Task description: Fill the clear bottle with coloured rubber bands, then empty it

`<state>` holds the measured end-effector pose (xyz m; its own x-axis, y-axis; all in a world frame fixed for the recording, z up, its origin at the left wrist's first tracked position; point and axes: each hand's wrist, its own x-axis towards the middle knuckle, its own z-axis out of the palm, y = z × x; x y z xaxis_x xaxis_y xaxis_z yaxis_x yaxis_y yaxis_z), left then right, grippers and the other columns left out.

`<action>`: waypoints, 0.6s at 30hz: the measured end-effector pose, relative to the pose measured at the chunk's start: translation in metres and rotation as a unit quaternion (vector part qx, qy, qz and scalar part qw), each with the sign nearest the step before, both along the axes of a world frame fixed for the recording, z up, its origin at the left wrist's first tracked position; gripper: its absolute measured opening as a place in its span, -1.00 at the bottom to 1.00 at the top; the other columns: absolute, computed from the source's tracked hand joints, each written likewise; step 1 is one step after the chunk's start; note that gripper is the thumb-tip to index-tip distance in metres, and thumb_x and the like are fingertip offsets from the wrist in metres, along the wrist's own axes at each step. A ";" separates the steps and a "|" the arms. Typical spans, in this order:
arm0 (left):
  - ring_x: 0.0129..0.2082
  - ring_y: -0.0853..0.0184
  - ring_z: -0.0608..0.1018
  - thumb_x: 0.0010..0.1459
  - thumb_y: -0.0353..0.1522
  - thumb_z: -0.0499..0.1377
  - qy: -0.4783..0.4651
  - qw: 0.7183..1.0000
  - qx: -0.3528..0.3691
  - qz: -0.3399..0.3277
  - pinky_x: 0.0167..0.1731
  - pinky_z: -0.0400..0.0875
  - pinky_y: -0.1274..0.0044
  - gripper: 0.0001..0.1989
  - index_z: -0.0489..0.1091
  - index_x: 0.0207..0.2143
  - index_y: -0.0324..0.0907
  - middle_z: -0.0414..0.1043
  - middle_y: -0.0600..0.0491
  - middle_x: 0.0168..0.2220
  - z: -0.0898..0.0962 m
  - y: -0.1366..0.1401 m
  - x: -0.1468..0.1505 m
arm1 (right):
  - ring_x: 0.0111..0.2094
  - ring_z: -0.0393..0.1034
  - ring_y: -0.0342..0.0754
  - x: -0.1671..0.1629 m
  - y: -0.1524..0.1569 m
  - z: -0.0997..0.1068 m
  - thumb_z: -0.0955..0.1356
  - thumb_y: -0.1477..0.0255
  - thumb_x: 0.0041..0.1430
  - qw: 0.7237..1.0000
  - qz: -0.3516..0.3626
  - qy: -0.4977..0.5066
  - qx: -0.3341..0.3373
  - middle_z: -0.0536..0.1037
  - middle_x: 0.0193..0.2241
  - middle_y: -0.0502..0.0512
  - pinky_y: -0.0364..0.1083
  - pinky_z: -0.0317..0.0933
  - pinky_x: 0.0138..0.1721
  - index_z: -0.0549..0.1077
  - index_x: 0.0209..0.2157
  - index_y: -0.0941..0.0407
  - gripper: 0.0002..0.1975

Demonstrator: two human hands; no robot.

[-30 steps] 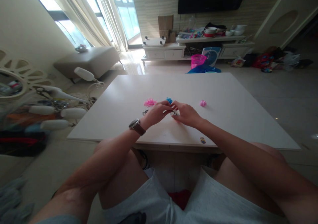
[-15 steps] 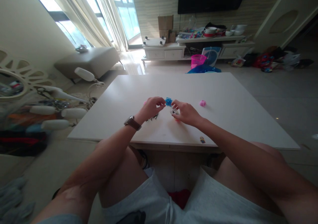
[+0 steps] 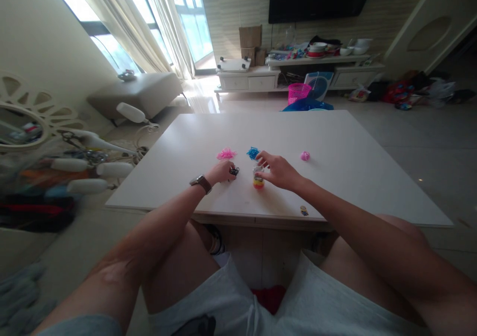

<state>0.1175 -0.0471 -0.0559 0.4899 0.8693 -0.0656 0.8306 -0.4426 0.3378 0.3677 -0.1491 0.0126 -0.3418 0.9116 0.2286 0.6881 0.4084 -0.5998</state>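
My left hand [image 3: 221, 172] is closed at the fingertips on a clump of black rubber bands [image 3: 234, 171] lying on the white table. My right hand [image 3: 278, 170] curls its thumb and fingers around the upper part of a small clear bottle [image 3: 258, 181], upright, with yellow and red at its lower part. Part of the bottle's top is hidden by those fingers. Behind the bottle lies a heap of blue bands [image 3: 253, 153], close to my right fingertips. A heap of pink bands [image 3: 226, 153] sits beyond my left hand.
A small pink object [image 3: 305, 155] lies on the table [image 3: 357, 177] to the right of my right hand. A cartoon sticker [image 3: 304, 210] is near the front edge. Beyond the table stand a pink basket [image 3: 298, 92] and a white TV cabinet [image 3: 262, 82].
My left hand has moved back toward me, from beside the blue heap down onto the black bands. The pink heap is now uncovered. My right hand stays by the bottle, which now shows more of its side.
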 end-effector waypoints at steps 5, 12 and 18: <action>-0.40 0.28 0.52 -0.11 -0.42 0.30 0.006 1.000 -0.010 0.004 -0.37 0.37 0.51 -0.82 0.55 -0.36 -0.22 0.55 -0.03 -0.38 -0.006 -0.001 0.003 | -0.24 0.50 -0.05 -0.001 -0.001 0.001 0.48 0.45 0.10 1.000 0.003 -0.008 0.000 0.60 -0.21 0.07 -0.10 0.28 -0.21 0.36 -0.02 0.07 -0.59; -0.40 0.27 0.52 -0.08 -0.46 0.23 -0.002 1.000 -0.002 -0.008 -0.38 0.37 0.51 -0.92 0.54 -0.47 -0.22 0.54 -0.05 -0.42 -0.005 -0.003 0.009 | -0.25 0.51 -0.05 0.000 0.000 -0.001 0.48 0.44 0.11 1.000 0.003 -0.012 0.001 0.60 -0.21 0.06 -0.12 0.27 -0.25 0.37 -0.03 0.06 -0.60; -0.34 0.27 0.54 0.04 -0.38 0.21 -0.042 0.999 0.009 -0.018 -0.33 0.40 0.50 -0.87 0.55 -0.37 -0.22 0.57 -0.06 -0.33 0.016 -0.004 0.011 | -0.24 0.51 -0.05 -0.001 0.000 -0.001 0.48 0.45 0.10 1.000 0.000 -0.013 -0.001 0.61 -0.20 0.07 -0.11 0.28 -0.22 0.37 -0.03 0.05 -0.60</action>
